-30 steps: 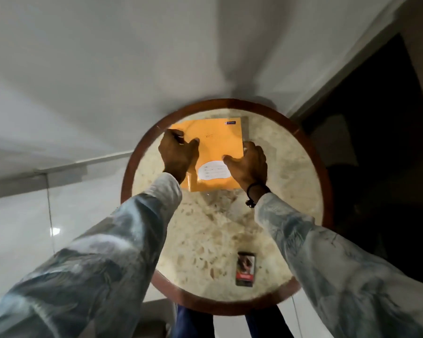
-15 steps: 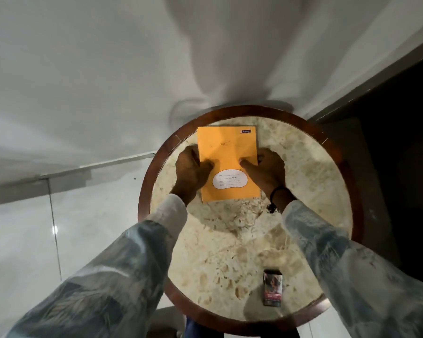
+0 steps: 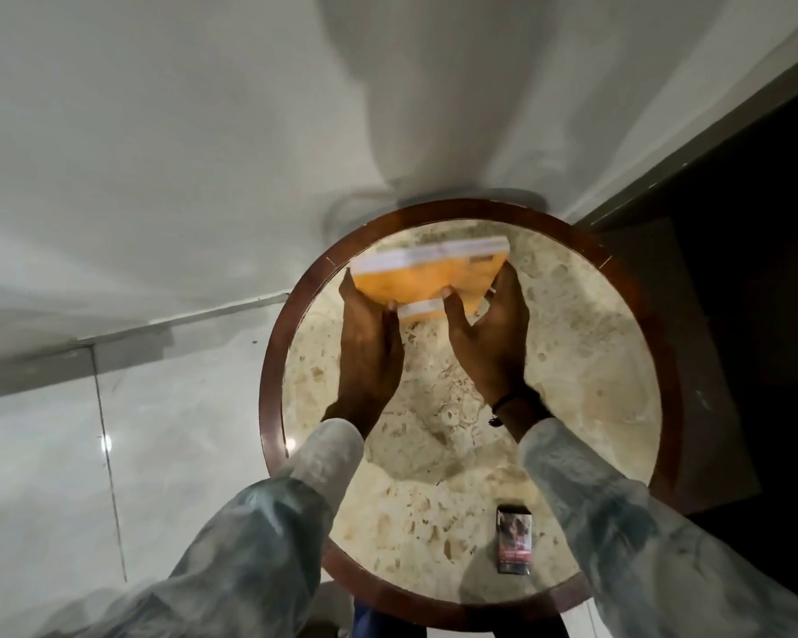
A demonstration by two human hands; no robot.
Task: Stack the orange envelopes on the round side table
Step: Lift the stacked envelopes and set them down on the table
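On the round, wood-rimmed marble side table (image 3: 586,361), a bundle of orange paper envelopes (image 3: 427,280) stands tilted on edge at the far side, gathered but not yet laid flat. The left hand (image 3: 372,343) and right hand (image 3: 491,343) clasp its sides; a small dark box (image 3: 514,541) lies near.

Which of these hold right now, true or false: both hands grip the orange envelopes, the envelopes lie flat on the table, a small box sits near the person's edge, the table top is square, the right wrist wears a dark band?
1. Both the left hand and the right hand hold the orange envelopes. True.
2. The envelopes lie flat on the round side table. False: they are tilted up, the stacked edges showing.
3. A small box sits near the person's edge. True.
4. The table top is square. False: it is round with a dark wooden rim.
5. The right wrist wears a dark band. True.
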